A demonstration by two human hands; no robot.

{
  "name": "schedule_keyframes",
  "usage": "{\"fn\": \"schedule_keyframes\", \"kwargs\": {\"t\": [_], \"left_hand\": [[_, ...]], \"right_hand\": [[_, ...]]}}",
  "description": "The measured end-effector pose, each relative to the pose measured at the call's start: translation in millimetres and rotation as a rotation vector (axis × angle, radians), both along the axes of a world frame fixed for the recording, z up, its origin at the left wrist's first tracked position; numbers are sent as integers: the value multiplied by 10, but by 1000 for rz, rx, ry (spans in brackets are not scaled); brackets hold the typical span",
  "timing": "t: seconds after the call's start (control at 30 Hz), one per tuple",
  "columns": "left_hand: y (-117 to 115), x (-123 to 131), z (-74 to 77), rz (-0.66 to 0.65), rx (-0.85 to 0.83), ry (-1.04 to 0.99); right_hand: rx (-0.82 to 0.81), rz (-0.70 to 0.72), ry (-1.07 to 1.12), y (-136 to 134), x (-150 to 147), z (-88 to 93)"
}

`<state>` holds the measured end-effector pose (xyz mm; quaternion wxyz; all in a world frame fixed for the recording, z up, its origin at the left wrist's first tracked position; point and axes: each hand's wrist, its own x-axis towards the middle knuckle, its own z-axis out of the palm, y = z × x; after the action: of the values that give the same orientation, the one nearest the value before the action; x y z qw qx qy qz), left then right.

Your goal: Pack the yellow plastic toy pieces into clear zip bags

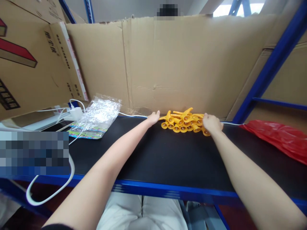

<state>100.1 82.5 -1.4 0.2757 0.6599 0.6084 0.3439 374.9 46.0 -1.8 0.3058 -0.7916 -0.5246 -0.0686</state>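
A pile of small yellow plastic trumpet-shaped pieces [184, 121] lies at the back of the black tabletop, most of their flared round ends facing me. At the pile's left end, my left hand [153, 118] is closed at the tip of one thin yellow stem. My right hand [212, 124] is curled against the right end, its fingers closed about the outermost pieces. Both arms reach far forward over the table. The far fingers of each hand are partly hidden, so how many pieces they touch does not show.
Tall cardboard [172, 64] walls off the back. Clear plastic bags [100, 110] lie to the left, near a white charger [75, 113] and cables. A red plastic bag [275, 135] is at the right. A blue frame post [271, 60] slants beside it.
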Motion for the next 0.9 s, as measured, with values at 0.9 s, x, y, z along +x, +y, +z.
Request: {"fn": "schedule_keyframes", "kwargs": {"t": [0.9], "left_hand": [[-460, -2050, -197, 566, -79, 629]], "right_hand": [[-46, 8, -85, 15, -10, -32]]}}
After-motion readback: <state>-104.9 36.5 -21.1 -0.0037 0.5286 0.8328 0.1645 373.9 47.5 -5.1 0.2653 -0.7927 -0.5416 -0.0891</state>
